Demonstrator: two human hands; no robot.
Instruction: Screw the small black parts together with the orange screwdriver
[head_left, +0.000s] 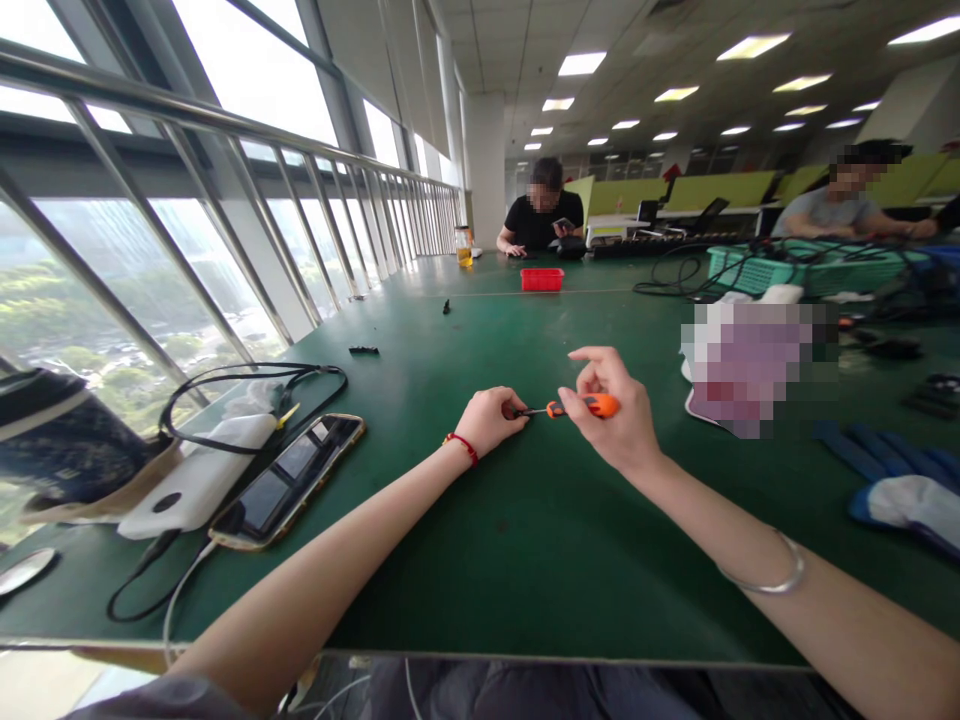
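My left hand [491, 418] is closed on a small black part [516, 411], mostly hidden by the fingers, just above or on the green table [570, 560]. In my right hand [616, 415] lies a screwdriver [602, 405] with an orange and grey handle, gripped by thumb and fingers, its index finger raised. The screwdriver's thin shaft points left, and its tip meets the black part at my left fingertips. Whether the tip sits in a screw cannot be made out.
Left: a phone [289, 483], a white power bank [199, 475], black cables and a dark bag [67, 440]. Ahead: a red basket [541, 280], a jar [463, 248] and small black pieces [364, 350]. Right: blue-white gloves [911, 500] and a green basket [810, 268]. Two people sit beyond.
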